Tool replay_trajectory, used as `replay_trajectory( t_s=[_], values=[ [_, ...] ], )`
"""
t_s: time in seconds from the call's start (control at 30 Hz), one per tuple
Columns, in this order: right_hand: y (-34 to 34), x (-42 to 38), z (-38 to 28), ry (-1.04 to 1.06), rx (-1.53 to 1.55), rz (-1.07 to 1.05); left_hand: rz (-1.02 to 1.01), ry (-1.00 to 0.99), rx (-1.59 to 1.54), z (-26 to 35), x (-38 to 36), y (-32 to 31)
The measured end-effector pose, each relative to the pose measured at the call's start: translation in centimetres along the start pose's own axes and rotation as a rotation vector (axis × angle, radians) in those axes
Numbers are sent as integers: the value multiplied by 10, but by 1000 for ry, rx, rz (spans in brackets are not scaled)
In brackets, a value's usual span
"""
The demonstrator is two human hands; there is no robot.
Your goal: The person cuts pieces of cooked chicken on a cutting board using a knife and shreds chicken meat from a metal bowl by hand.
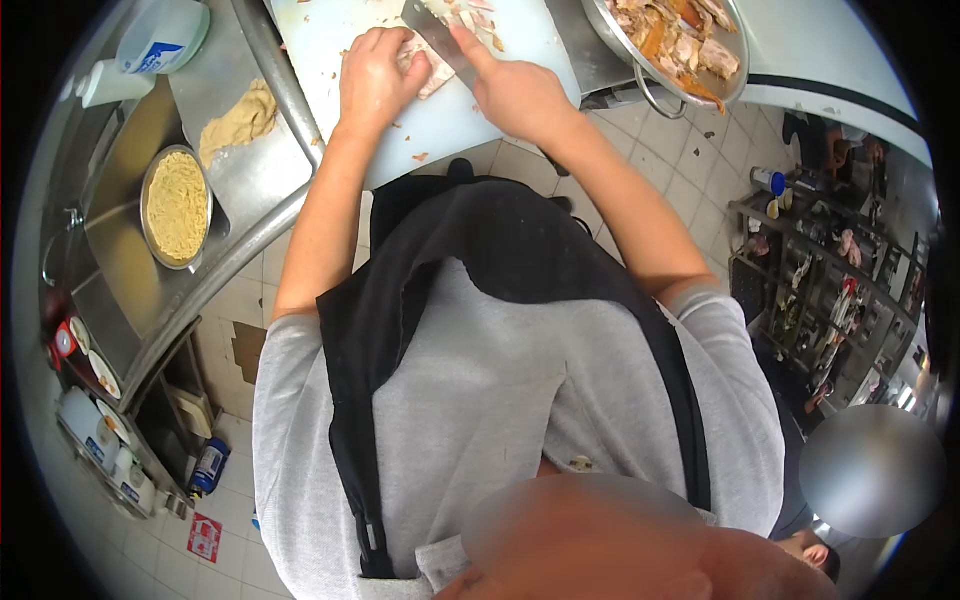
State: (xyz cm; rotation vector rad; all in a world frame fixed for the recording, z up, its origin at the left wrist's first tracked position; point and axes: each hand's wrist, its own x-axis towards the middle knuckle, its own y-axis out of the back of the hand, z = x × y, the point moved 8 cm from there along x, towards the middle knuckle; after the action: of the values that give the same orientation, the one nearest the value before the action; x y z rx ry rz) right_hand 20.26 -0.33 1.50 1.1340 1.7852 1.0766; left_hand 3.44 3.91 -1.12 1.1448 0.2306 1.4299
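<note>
On a white cutting board (400, 160), my left hand (375, 82) presses a piece of pale meat (430, 72) with its fingers bent over it. My right hand (515, 98) is wrapped round a knife (440, 42) with a wide blade, its index finger laid along the blade. The blade stands right beside the meat, to the right of my left hand. Chopped meat (478, 20) lies just beyond the blade, and small scraps are scattered on the board. The handle is hidden in my right hand.
A metal bowl (740, 75) of meat pieces stands at the upper right. On the left are dough (240, 120), a bowl of yellow crumbly food (177, 208) in a sink and a plastic tub (175, 30). A rack (830, 270) and another person (805, 550) are at the right.
</note>
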Motion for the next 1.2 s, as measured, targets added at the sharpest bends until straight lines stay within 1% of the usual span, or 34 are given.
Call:
replay_trajectory(
  t_s=[0.03, 0.1, 0.23, 0.3, 0.33, 0.4, 0.53, 0.6, 0.73, 0.8, 0.83, 0.9, 0.93, 1.0, 1.2],
  values=[
    [2, -4, 1, -7, 4, 7, -4, -9, -1, 2, -2, 1],
    [11, -2, 7, -75, -17, 14, 23, 73, -37, -5, -3, 7],
    [32, -16, -3, -16, -68, 57, 6, 66, 64, -2, -11, 13],
    [29, -19, -15, -25, -120, -143, -11, 54, 65, -2, -9, 12],
    [24, -19, -15, -21, -121, -144, -8, 56, 68, -2, -9, 13],
    [17, -19, -15, 9, -127, -77, -21, 63, 77, -3, -9, 11],
    [2, -18, -15, -2, -107, -112, 1, 53, 80, -3, -9, 11],
    [-11, -9, -15, -3, -80, -75, -23, 63, 85, -2, -10, 11],
    [-2, -5, -2, 21, -1, -1, -42, 72, 76, -1, -11, 12],
    [6, -6, 5, -40, 25, 22, -23, 103, 1, -4, -15, 20],
    [9, -10, 5, -40, 31, 17, -28, 106, 3, -4, -19, 24],
    [17, -15, 7, -66, 8, -8, -86, 11, 5, 4, -22, 25],
    [21, -19, 5, -69, 7, -11, -88, 12, 2, 5, -21, 25],
    [22, -25, -7, -3, -34, -33, -105, 26, 15, 5, -21, 24],
    [9, -28, -16, 49, -55, -50, -111, 43, 27, 6, -22, 23]
  ],
)
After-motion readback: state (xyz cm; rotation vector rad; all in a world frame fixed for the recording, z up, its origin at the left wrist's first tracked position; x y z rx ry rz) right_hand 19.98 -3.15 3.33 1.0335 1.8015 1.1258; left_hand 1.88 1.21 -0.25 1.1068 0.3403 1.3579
